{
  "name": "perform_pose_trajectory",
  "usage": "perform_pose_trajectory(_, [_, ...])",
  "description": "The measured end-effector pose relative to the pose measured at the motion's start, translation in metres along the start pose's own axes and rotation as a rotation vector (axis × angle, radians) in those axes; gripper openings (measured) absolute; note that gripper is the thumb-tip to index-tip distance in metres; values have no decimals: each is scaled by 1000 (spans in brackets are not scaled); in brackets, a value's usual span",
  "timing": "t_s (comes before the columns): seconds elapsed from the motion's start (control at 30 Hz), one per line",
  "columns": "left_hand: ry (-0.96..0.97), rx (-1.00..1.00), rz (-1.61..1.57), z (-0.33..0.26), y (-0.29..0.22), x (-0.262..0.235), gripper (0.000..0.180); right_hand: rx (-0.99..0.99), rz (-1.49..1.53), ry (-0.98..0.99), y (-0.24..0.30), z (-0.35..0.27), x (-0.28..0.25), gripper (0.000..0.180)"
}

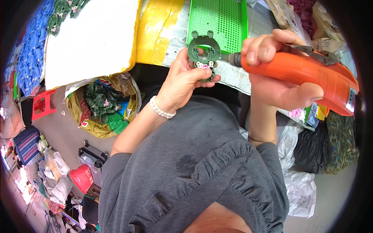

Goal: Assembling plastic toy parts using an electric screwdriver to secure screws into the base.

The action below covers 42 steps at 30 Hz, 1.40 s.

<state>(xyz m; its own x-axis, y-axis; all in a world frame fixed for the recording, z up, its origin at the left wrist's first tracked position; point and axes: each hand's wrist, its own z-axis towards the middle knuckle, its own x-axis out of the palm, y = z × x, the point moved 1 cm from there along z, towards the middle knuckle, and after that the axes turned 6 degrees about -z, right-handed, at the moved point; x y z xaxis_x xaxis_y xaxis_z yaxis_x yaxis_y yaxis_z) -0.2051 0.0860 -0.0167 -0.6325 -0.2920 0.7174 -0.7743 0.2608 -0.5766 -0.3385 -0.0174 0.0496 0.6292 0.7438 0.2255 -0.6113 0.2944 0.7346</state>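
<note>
My left hand grips a dark green plastic toy casing by its lower end, thumb in front. The casing has a round, ring-like frame with two small ears, and a pink bow with cream pieces below it. Wrapped in my right hand is an orange electric screwdriver, held level. Its dark tip points left at the casing's ring; whether the bit touches it I cannot tell. A green perforated tray lies on the table just behind the casing.
Left on the table are a white board with yellow edges and blue plastic pieces. Below stands an open gold sack holding dark green parts. A red stool is farther left; black and white bags lie right.
</note>
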Motion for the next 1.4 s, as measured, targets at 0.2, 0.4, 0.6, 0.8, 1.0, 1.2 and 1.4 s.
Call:
perform_pose_trajectory(0.2, [-1,39,30,-1,3,2,41,88,45,-65,-5,-16,7,94])
perform_pose_trajectory(0.4, [-10,63,27,-6,6,4,42,110,52,-100,-8,-21,11,93])
perform_pose_trajectory(0.6, [-3,65,24,-8,11,6,43,101,-21,-115,-8,-25,8,92])
perform_pose_trajectory(0.8, [-6,95,64,-11,12,8,45,117,-23,-127,-9,-30,9,92])
perform_pose_trajectory(1.0, [-52,151,118,-14,19,9,41,158,-76,-163,-6,-34,19,91])
perform_pose_trajectory(1.2, [-55,154,93,-16,25,5,39,216,-74,-134,-3,-42,24,89])
perform_pose_trajectory(1.4, [-25,106,30,-14,24,1,37,49,31,-32,-2,-34,15,95])
